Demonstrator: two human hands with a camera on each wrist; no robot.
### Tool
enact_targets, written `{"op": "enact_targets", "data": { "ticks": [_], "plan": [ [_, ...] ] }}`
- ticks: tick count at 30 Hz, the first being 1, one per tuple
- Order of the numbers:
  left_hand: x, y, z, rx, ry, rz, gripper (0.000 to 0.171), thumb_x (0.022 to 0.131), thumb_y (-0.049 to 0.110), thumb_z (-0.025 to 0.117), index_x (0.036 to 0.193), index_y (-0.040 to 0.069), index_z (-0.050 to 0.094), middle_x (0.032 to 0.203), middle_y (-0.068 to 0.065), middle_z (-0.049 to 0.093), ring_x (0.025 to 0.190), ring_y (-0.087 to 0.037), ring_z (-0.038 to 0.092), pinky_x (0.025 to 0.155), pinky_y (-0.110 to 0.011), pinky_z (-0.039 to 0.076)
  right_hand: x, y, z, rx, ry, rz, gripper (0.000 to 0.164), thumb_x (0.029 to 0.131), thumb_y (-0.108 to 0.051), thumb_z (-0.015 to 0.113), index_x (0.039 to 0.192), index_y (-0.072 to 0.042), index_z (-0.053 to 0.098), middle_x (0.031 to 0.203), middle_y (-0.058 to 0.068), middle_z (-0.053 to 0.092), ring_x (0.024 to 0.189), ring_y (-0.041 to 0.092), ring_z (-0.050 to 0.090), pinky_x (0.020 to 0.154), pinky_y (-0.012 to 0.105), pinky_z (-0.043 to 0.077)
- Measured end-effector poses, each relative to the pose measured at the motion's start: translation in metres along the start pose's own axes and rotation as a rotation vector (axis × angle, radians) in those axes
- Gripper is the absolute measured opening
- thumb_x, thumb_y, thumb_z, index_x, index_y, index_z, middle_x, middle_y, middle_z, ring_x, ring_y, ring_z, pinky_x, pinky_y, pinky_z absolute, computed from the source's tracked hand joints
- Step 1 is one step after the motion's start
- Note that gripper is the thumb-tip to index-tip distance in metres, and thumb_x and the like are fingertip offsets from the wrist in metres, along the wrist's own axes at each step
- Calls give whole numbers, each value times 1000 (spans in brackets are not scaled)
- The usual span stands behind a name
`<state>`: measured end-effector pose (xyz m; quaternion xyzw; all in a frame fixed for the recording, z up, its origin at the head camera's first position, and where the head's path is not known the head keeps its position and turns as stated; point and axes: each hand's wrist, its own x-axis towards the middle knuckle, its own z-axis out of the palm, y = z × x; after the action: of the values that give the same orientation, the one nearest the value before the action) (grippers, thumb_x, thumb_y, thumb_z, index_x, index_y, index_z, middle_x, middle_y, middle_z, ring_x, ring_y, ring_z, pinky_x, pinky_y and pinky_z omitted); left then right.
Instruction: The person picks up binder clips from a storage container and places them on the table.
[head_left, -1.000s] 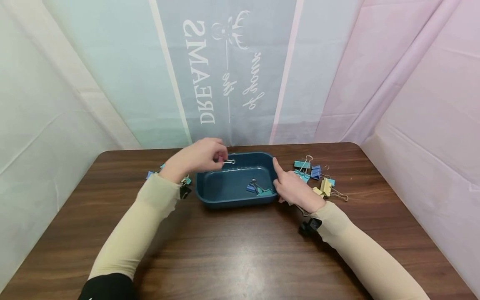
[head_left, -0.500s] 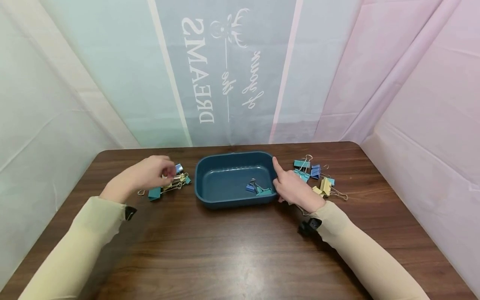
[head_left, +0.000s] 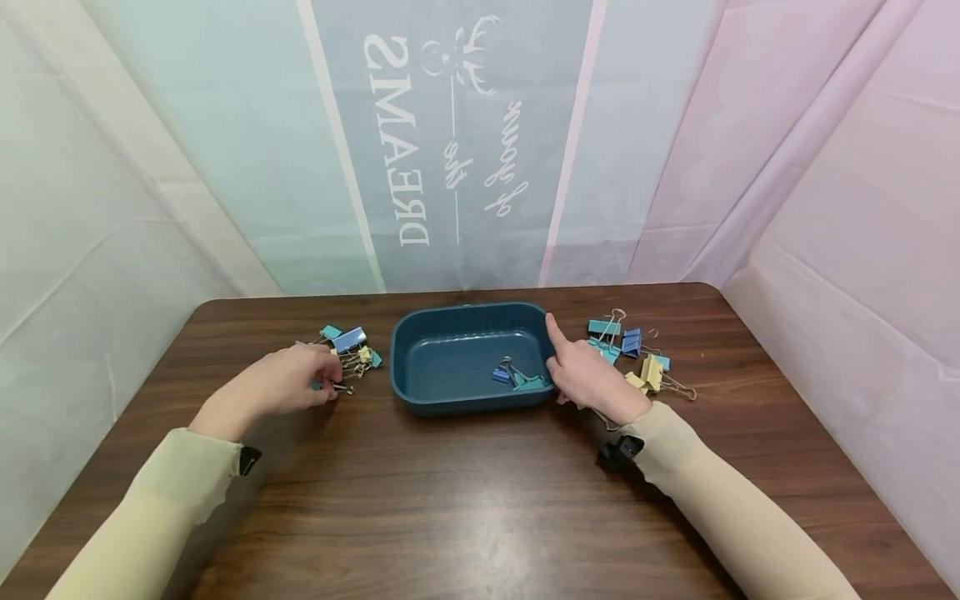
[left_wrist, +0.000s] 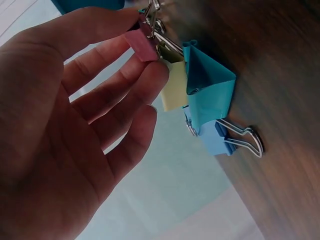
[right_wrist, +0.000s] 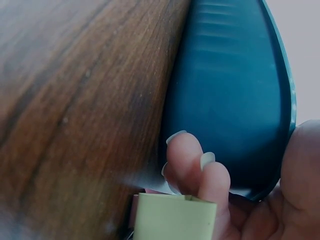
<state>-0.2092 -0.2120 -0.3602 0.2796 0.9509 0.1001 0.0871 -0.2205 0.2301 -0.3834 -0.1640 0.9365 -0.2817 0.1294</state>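
Observation:
My left hand [head_left: 273, 383] is low over the table beside the left cluster of binder clips. In the left wrist view, its thumb and fingertips pinch a small pink binder clip [left_wrist: 142, 45] with silver handles. A yellow binder clip [left_wrist: 174, 86], a teal one [left_wrist: 212, 90] and a blue one [left_wrist: 215, 137] lie just past the fingertips. My right hand [head_left: 592, 377] holds the right end of a dark blue bin [head_left: 465, 406]. Its index finger lies straight along the rim, while other fingers, curled, bear on the outer wall. Inside the bin are a blue clip [head_left: 501, 377] and a teal clip [head_left: 531, 383].
Several teal, blue and yellow binder clips [head_left: 651, 375] lie right of the bin. A yellow clip [right_wrist: 175, 217] sits close below the right fingers. Printed cloth [head_left: 480, 150] hangs behind the wooden table [head_left: 450, 500], with pale cloth at both sides.
The left hand has moved from over the bin back to the left cluster, then lower, with the pink clip in its fingers. The right hand and the bin stay put.

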Motion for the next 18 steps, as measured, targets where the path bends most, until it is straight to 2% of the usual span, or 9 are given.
{"op": "enact_targets", "data": {
  "ticks": [9,13,18],
  "plan": [
    [1,-1,-1,13,-9,-14,11,86,21,78,94,18,71,97,2,61,79,-15,57,68,-38,48,1,-1,0,4,-5,7,70,105,-13,35,159,-11,-9,60,2,62,48,19,63,52,34,50],
    [5,4,-8,-4,-11,-29,8,88,21,76,92,20,70,92,5,60,72,-10,53,64,-34,45,0,-1,0,5,0,-3,70,105,-12,35,159,-10,-8,59,2,63,48,18,63,52,34,49],
    [13,17,-20,-53,-42,-15,3,94,20,67,92,19,69,92,7,58,64,-1,61,67,-34,46,0,-1,1,7,3,-6,70,104,-12,36,159,-9,-8,59,2,63,49,18,63,51,34,49]
  ]
}}
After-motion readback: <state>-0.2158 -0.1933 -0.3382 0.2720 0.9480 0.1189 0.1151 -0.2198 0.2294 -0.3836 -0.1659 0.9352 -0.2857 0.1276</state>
